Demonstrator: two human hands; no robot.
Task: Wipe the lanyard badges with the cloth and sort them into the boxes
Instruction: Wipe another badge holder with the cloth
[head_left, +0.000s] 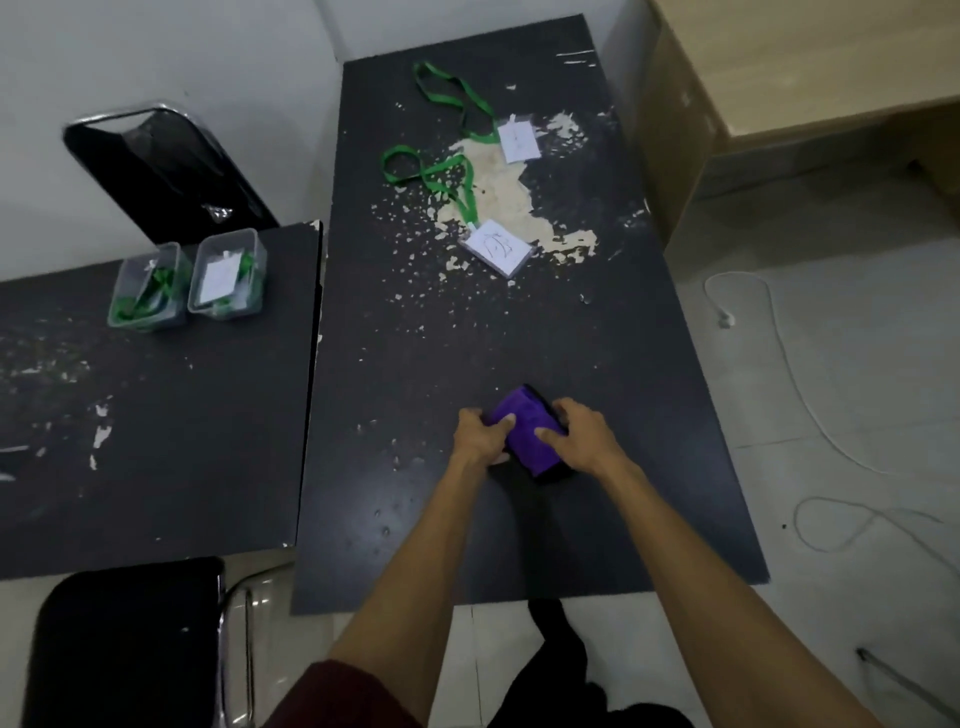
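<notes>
while two badges (497, 248) (518, 141) lie beyond, both hands (480, 435) (575, 432) grip the purple cloth (527, 428).

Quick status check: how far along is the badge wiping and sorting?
Done: the left box and the right box each already hold green lanyards, and a white badge shows in the right one. In hand: the left hand and the right hand grip the purple cloth; what it covers is hidden. Left: the far badge and the near badge lie unsorted on the table.

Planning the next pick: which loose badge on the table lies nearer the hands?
The badge with the scribbled card, mid-table; the other badge lies farther back.
</notes>
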